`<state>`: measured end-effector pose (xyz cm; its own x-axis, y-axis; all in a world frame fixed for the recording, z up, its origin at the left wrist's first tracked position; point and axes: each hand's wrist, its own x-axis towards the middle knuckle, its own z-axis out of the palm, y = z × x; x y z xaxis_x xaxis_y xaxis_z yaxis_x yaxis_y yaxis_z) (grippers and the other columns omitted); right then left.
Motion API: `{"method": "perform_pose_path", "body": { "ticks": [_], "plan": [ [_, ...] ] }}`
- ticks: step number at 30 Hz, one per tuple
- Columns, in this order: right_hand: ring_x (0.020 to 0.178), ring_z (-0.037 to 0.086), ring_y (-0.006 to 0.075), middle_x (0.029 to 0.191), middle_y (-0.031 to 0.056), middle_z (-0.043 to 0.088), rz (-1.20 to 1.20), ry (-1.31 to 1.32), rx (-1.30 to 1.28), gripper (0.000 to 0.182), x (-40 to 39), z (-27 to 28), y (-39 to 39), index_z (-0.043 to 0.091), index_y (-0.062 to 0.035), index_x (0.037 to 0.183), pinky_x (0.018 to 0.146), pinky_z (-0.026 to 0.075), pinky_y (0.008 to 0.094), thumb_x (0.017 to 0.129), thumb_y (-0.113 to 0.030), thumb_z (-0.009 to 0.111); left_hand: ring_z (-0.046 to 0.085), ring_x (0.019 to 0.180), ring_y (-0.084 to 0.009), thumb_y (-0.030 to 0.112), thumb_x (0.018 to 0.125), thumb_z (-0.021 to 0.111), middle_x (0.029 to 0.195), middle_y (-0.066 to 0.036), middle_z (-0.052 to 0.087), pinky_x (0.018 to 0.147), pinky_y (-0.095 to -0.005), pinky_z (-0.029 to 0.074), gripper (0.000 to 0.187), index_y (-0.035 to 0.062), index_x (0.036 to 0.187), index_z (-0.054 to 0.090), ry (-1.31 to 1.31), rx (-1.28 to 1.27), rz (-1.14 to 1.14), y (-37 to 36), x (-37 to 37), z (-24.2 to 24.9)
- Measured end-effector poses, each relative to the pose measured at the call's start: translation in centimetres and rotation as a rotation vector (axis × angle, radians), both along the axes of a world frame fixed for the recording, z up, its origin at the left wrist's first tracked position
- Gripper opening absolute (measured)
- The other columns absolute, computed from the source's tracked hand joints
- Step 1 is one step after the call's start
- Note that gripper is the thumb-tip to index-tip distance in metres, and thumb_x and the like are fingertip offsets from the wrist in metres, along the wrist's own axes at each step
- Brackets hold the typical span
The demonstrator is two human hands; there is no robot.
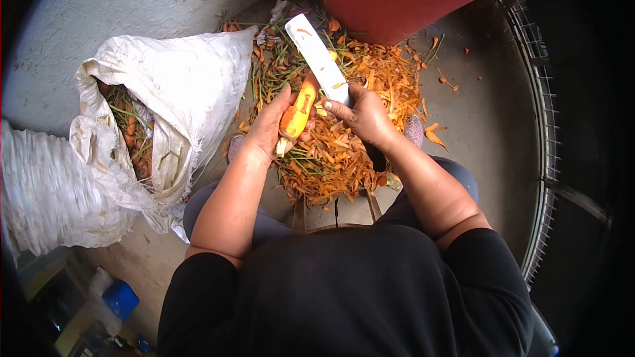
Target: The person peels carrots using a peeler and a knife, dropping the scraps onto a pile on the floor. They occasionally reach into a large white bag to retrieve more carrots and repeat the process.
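Between my hands is an orange carrot (301, 107), its pale stem end pointing down toward me. My left hand (270, 122) is wrapped round its lower part. A wide, flat white blade (317, 53) with bits of orange on it lies against the carrot's right side and points up and left. My right hand (362, 114) grips the blade's near end, the thumb reaching toward the carrot. Beneath both hands a large heap of orange peelings (331, 172) and green stems covers the floor.
A red bucket (390, 6) stands beyond the heap. White woven sacks (198, 73) lie at the left, one open with carrots and stems inside. A wire rack edge (546, 112) curves along the right. A blue object (120, 299) is at the lower left.
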<state>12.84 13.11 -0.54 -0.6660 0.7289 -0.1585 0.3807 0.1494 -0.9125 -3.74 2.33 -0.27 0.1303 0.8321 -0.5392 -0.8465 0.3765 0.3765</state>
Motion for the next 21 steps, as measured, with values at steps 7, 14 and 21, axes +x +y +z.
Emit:
{"method": "perform_pose_path", "body": {
  "ticks": [7,14,21],
  "plan": [
    [0.07,0.059,0.0317,0.072,0.0193,0.06,0.051,-0.302,0.081,0.054,0.2,2.1,0.0,0.056,0.0031,0.087,0.066,0.046,0.0378,0.07,-0.046,0.067,0.048,0.071,-0.0157,0.02,0.079,0.056,0.1,-0.009,0.048,0.052,-0.0213,0.044,0.059,0.003,0.128,0.03,0.153,0.086,-0.103,0.3,1.0,1.7],
    [0.072,0.059,0.0363,0.074,0.02,0.061,0.069,-0.39,0.17,0.042,0.7,3.4,-0.9,0.055,-0.0001,0.088,0.065,0.046,0.0432,0.074,-0.039,0.064,0.053,0.069,-0.014,0.009,0.077,0.054,0.092,-0.01,0.054,0.049,-0.021,0.045,0.049,0.0039,0.123,0.038,0.178,0.041,0.09,0.4,-1.1,1.4],
    [0.069,0.059,0.0361,0.071,0.0197,0.06,0.067,-0.418,0.186,0.049,0.6,4.1,-0.6,0.054,0.0006,0.086,0.063,0.046,0.0428,0.069,-0.044,0.067,0.051,0.069,-0.0078,0.006,0.068,0.062,0.091,-0.004,0.053,0.049,-0.0184,0.042,0.062,0.0036,0.125,0.037,0.429,0.094,-0.16,0.6,-0.8,3.3]
  ]
}}
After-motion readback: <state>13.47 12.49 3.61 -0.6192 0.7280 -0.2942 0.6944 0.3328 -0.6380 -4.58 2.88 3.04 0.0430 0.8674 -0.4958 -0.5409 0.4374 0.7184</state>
